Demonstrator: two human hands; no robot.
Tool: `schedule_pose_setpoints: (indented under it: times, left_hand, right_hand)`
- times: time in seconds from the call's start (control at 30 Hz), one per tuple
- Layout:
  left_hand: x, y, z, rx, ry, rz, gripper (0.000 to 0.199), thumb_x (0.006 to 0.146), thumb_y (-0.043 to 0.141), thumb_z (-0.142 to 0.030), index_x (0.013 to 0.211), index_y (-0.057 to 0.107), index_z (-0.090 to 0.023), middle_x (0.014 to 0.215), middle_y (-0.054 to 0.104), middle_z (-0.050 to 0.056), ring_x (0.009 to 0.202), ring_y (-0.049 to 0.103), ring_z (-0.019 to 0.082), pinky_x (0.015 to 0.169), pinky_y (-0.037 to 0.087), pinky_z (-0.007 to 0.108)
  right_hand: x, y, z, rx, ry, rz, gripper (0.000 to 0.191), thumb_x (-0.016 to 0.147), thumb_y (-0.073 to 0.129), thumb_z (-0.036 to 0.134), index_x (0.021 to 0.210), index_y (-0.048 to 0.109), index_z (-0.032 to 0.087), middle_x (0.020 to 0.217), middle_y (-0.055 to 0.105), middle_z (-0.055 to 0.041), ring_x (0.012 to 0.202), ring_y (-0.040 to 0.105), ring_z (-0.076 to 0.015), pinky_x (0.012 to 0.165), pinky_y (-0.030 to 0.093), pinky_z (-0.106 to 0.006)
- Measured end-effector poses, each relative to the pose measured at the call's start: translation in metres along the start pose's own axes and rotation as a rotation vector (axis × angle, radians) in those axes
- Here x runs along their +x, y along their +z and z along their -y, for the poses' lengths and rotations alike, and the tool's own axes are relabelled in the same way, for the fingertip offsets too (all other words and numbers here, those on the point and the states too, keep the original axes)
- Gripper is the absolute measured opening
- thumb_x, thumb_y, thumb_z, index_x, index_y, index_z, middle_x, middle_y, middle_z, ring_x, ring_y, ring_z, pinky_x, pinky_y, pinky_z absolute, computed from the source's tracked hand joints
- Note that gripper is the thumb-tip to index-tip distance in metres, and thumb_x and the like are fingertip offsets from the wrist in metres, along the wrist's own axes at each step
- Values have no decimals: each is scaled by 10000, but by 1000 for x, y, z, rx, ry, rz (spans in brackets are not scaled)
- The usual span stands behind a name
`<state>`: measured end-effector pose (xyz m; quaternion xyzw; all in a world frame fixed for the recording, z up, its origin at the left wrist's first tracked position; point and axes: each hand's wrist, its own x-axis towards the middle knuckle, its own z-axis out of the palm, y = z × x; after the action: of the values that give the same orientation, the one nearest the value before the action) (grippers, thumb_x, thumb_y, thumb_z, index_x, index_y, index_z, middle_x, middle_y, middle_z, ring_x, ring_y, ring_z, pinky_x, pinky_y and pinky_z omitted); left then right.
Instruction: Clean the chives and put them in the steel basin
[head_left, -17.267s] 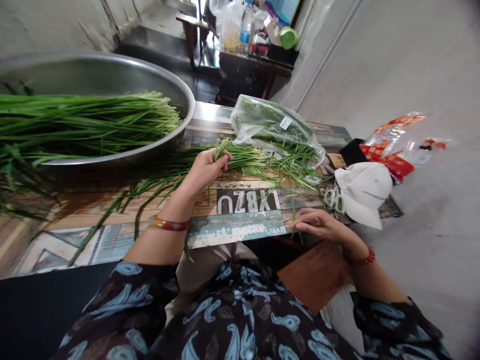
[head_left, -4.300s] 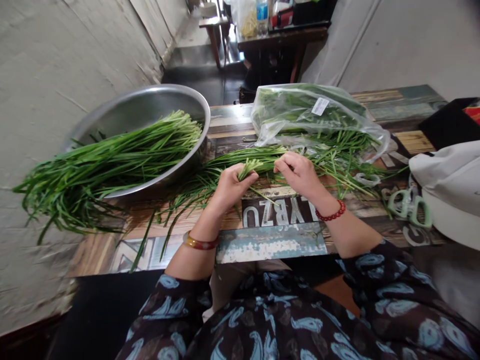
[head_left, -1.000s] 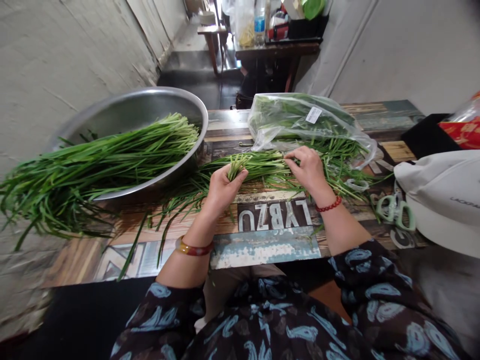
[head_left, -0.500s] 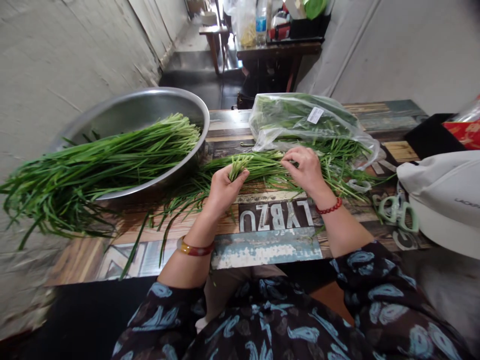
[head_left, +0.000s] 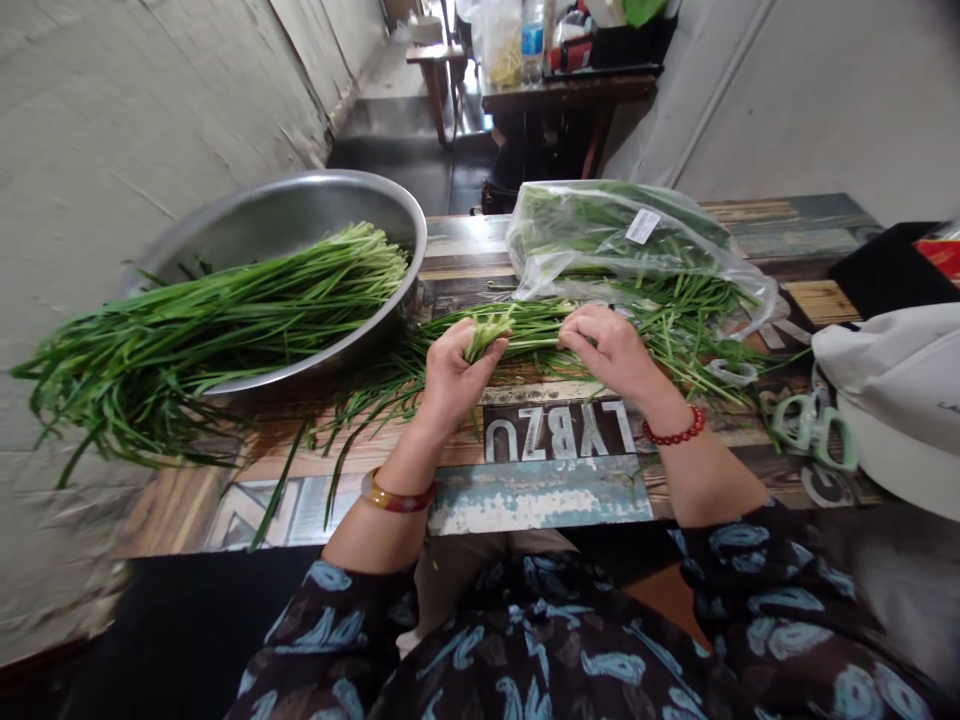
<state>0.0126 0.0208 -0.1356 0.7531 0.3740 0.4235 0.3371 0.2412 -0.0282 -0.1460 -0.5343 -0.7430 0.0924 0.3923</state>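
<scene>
My left hand (head_left: 456,372) is wrapped round a small bunch of garlic chives (head_left: 489,336), its pale cut ends pointing up and right. To its right my right hand (head_left: 609,350) has its fingertips pinched together at the pale stalks of chives; a thin stalk seems to run into the pinch. Beneath and between both hands lies a loose pile of chives (head_left: 435,345) on the patterned tabletop (head_left: 540,490). A large steel basin (head_left: 300,190) stands to the left, holding a thick bundle of chives (head_left: 292,300) whose leaves hang over its rim.
Behind my right hand lies a clear plastic bag (head_left: 577,215) of chives with a white label. Pale green scissors (head_left: 832,440) and a white cap (head_left: 892,420) are at the right. A wall (head_left: 90,150) borders the left side. Farther back stands a small table (head_left: 570,92) with a bottle.
The right hand's fingers have come down and closed on the stalks. My left hand still grips its bunch, now tilted slightly more to the right. The view has shifted a little.
</scene>
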Motion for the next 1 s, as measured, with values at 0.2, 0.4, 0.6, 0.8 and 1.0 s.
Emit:
schedule_pose_setpoints:
  times: [0.2,0.4,0.6,0.8,1.0]
  left_hand:
    - [1,3,3,110,35,213,242,801,704,-245,603,586,-172,666,475,-14,690,473,138,654,364,266]
    - [2,1,12,66,6,299,320,867,646,-297,595,557,-154,676,489,-9,657,481,126,643,351,266]
    - [2,1,15,61,-5,280,291,857,656,-292,609,594,-153,684,531,0,668,506,135,646,368,266]
    - [2,2,15,44,-4,278,252,870,648,-315,680,669,-150,715,584,15,696,540,147,668,403,273]
    - [2,2,10,17,22,306,220,858,663,-308,699,671,-156,721,563,9,708,543,144,671,401,268]
  right_hand:
    - [0,9,12,72,-41,28,441,1019,375,450,678,543,226,783,641,-63,794,596,-197,774,450,-354]
    - [0,6,4,80,115,-135,483,1014,383,482,668,585,213,714,618,-45,718,586,-178,727,437,-327]
    - [-1,7,11,117,18,-82,279,950,555,454,839,648,215,847,686,-43,799,620,-189,761,466,-329]
    - [-3,21,13,-8,-80,-7,209,936,603,370,820,652,203,801,683,-51,776,601,-203,754,434,-348]
    - [-3,25,13,43,-101,-29,169,912,598,264,755,613,204,750,655,-35,728,587,-185,711,436,-325]
